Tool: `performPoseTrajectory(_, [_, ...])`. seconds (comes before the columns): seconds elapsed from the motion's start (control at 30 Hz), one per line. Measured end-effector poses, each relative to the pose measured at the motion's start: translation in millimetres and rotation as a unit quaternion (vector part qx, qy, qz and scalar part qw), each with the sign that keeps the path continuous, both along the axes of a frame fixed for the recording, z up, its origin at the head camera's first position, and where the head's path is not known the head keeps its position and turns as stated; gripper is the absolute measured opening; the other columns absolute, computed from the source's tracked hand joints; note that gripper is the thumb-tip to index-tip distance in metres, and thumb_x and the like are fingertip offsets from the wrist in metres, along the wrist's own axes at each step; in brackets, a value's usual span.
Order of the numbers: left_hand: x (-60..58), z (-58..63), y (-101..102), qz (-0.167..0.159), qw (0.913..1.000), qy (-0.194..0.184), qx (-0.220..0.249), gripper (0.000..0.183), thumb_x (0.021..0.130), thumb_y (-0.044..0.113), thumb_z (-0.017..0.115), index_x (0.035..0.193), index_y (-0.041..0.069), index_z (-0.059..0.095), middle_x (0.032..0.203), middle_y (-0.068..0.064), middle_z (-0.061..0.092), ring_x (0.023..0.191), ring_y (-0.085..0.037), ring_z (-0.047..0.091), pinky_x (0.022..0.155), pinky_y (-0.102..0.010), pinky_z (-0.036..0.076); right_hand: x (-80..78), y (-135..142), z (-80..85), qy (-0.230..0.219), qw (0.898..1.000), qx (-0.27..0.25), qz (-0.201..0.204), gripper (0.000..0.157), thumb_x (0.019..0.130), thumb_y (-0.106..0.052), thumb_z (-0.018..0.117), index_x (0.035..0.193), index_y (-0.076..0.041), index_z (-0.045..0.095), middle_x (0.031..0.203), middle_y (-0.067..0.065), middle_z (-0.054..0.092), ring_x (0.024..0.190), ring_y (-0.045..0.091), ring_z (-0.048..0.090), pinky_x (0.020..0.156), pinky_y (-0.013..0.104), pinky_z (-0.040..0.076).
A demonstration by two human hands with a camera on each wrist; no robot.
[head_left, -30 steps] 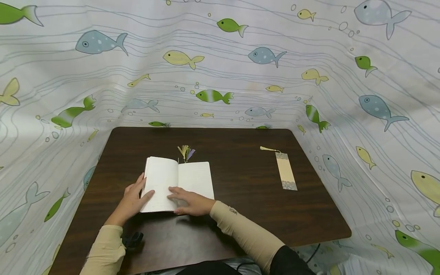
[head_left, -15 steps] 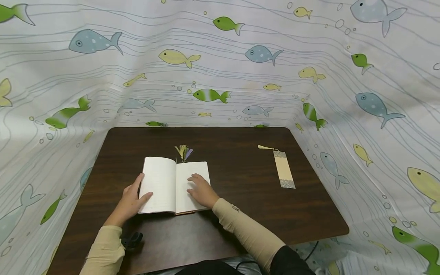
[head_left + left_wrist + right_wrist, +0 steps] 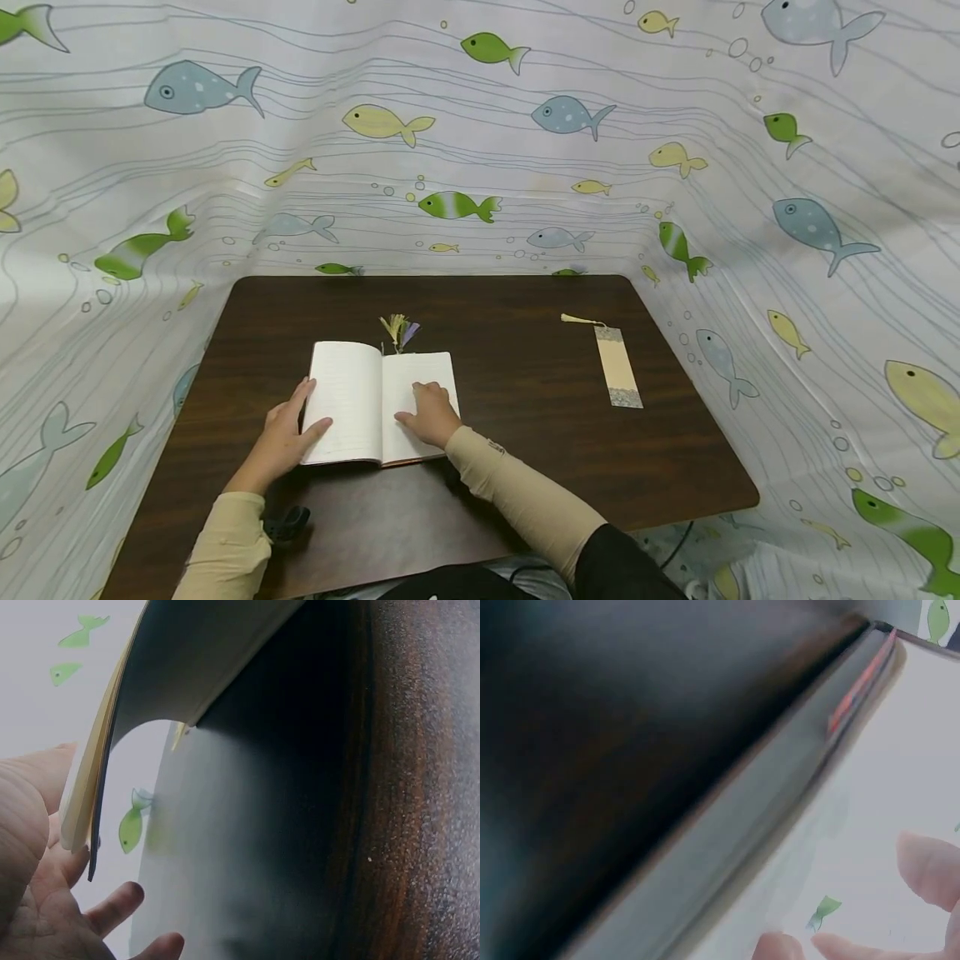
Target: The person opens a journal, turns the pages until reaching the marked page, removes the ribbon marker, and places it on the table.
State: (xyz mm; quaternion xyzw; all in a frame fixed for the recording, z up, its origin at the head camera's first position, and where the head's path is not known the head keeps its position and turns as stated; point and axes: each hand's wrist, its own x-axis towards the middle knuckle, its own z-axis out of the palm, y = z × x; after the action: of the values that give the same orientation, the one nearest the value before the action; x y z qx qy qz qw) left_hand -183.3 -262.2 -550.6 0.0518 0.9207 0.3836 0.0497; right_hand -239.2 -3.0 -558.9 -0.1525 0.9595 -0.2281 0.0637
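Observation:
An open notebook (image 3: 345,392) with pale pages lies left of the table's middle, and tassels (image 3: 399,329) in yellow and purple stick out beyond its top edge. My left hand (image 3: 277,437) holds its left side, thumb over the page. The left wrist view shows the raised cover (image 3: 107,765) and pages between that thumb and the fingers. My right hand (image 3: 432,417) is over the right-hand page, fingertips at the paper and nothing gripped. In the right wrist view its fingertips (image 3: 926,866) show against the page, and a red strip (image 3: 864,681) shows along the page edges.
A cream bookmark (image 3: 618,367) with grey patterned ends and a yellow tassel lies on the right of the dark wooden table (image 3: 525,400). Near the left forearm sits a small black object (image 3: 287,525). A fish-print curtain (image 3: 480,133) surrounds the table.
My right hand has moved from the lower middle of the notebook to the right-hand page, then slightly left and down. My left hand keeps its hold on the left side.

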Motion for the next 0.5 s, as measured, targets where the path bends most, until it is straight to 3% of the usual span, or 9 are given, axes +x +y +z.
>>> performPoseTrajectory(0.23, [0.4, -2.3, 0, 0.001, 1.0, 0.004, -0.001, 0.084, 0.102, 0.036, 0.062, 0.16, -0.002, 0.015, 0.165, -0.031, 0.01, 0.137, -0.062, 0.017, 0.101, -0.079, 0.025, 7.4, -20, -12.4, 0.062, 0.992, 0.109, -0.019, 0.077, 0.09, -0.048, 0.075, 0.142, 0.004, 0.053, 0.125, 0.019, 0.055, 0.113, 0.032, 0.053, 0.089, 0.034, 0.052])
performPoseTrajectory(0.33, [0.5, -3.8, -1, -0.001, 1.0, 0.007, 0.0, 0.083, 0.102, 0.036, 0.062, 0.16, -0.002, 0.015, 0.164, -0.031, 0.01, 0.136, -0.062, 0.018, 0.1, -0.08, 0.025, 6.7, -25, -14.4, 0.068, 0.991, 0.109, -0.026, 0.08, 0.089, -0.044, 0.078, 0.145, 0.005, 0.05, 0.125, 0.02, 0.055, 0.112, 0.031, 0.052, 0.089, 0.033, 0.052])
performPoseTrajectory(0.5, [0.3, -5.0, -2, -0.002, 1.0, 0.006, 0.003, 0.083, 0.103, 0.035, 0.061, 0.16, -0.001, 0.014, 0.165, -0.03, 0.009, 0.137, -0.062, 0.016, 0.101, -0.08, 0.023, 5.9, -30, -10.1, 0.031, 0.997, 0.073, -0.015, 0.074, 0.092, -0.03, 0.077, 0.148, 0.005, 0.046, 0.125, 0.021, 0.055, 0.111, 0.03, 0.053, 0.091, 0.031, 0.05])
